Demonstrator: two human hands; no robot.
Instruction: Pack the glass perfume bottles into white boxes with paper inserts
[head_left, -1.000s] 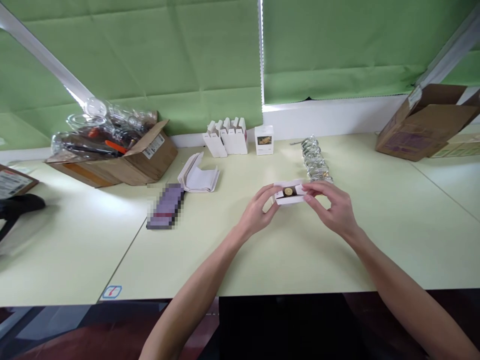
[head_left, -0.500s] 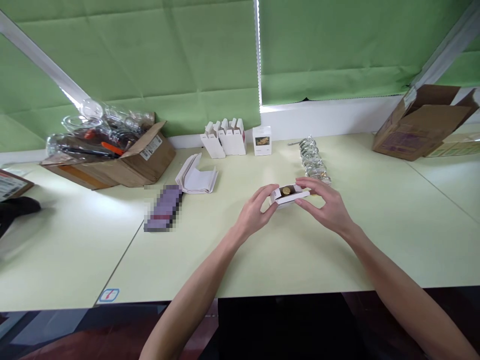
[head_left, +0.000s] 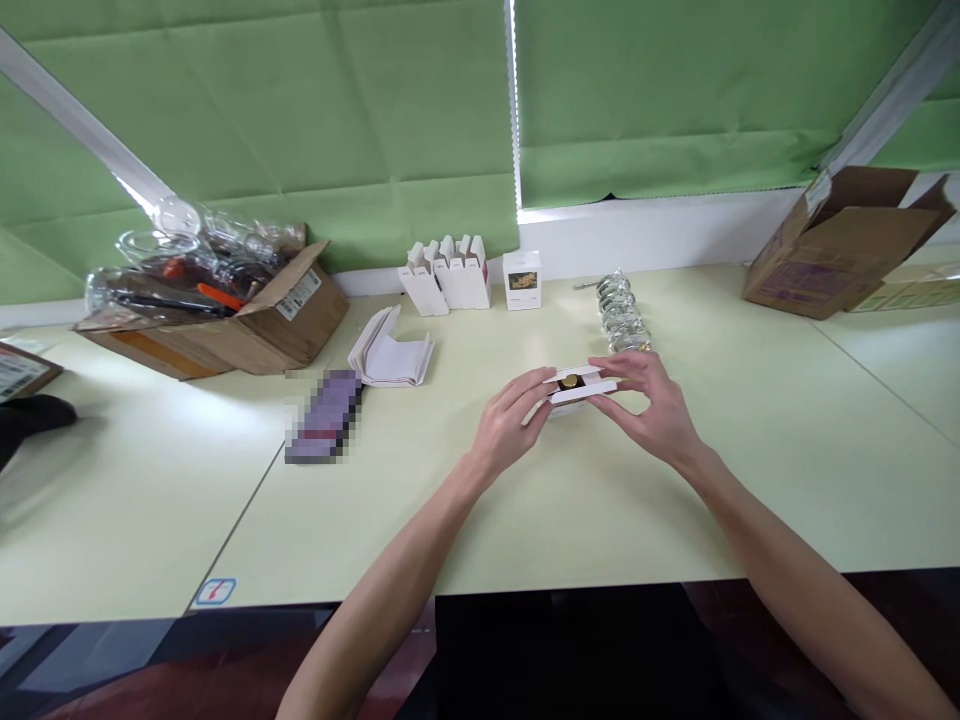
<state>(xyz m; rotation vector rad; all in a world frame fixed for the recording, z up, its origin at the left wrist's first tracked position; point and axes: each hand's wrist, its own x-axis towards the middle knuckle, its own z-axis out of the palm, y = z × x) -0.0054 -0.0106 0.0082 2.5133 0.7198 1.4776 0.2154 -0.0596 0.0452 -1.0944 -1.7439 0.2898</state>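
A small white carton (head_left: pixel 568 408) is between my two hands above the table, its top flaps raised. Inside it shows a round gold-coloured piece (head_left: pixel 572 381) in a dark surround; its kind I cannot make out. My left hand (head_left: pixel 512 415) grips the carton's left end, thumb in front and fingers behind. Around the right end, my right hand (head_left: pixel 646 405) has its thumb on the near flap and its fingers at the far one. Just beyond my right hand lies a row of shiny silver-wrapped items (head_left: pixel 619 312).
Several upright white cartons (head_left: pixel 450 280) and a single printed carton (head_left: pixel 522 281) stand by the wall. Folded white cardboard (head_left: pixel 397 358) lies left of centre, near a blurred purple object (head_left: pixel 327 415). A filled cardboard box (head_left: pixel 292 325) is at left, an open brown box (head_left: pixel 832 255) at right.
The carton's far flap has come up, so both long flaps now stand along the opening. My right fingers have shifted slightly at the far side; the left hand has hardly moved.
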